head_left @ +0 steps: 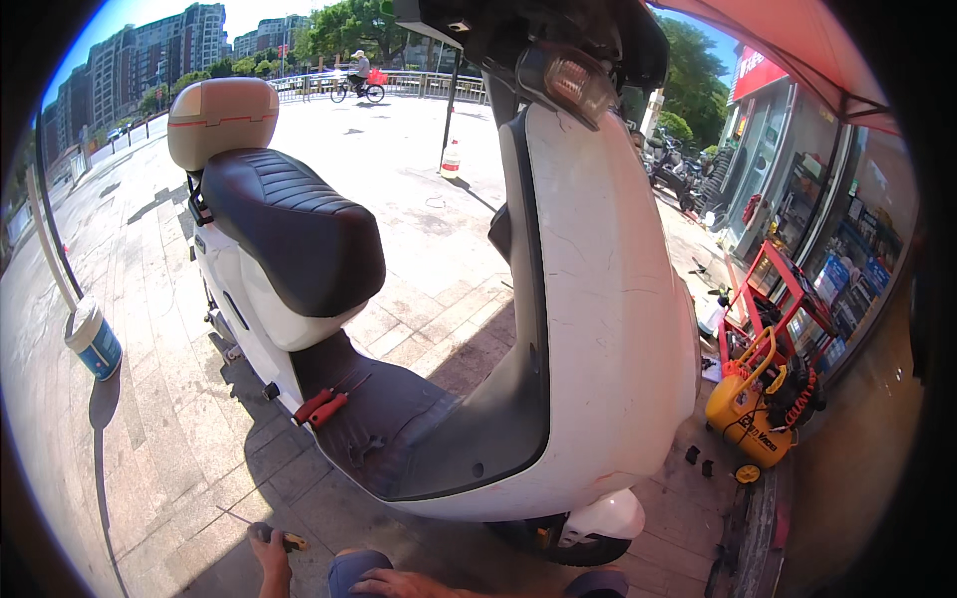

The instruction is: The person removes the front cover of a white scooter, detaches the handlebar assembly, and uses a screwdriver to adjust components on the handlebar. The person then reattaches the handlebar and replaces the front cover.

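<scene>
A white scooter [598, 329] with a black seat [299, 229] and a beige top box [221, 118] stands on the pavement in front of me. At the bottom edge my left hand [271, 563] grips a screwdriver [289, 542] with a yellow and black handle, its thin shaft pointing left over the paving. My right hand [399, 584] lies flat on my knee in blue trousers [354, 568], holding nothing. Red-handled pliers [321, 407] and a small wrench [364, 448] lie on the scooter's dark footboard [419, 429], well above both hands.
A yellow air compressor [750, 419] and a red tool cart [788, 299] stand to the right by a shop front. A blue and white weighted base [95, 341] with a pole sits at the left. A distant cyclist [357, 78] passes a railing.
</scene>
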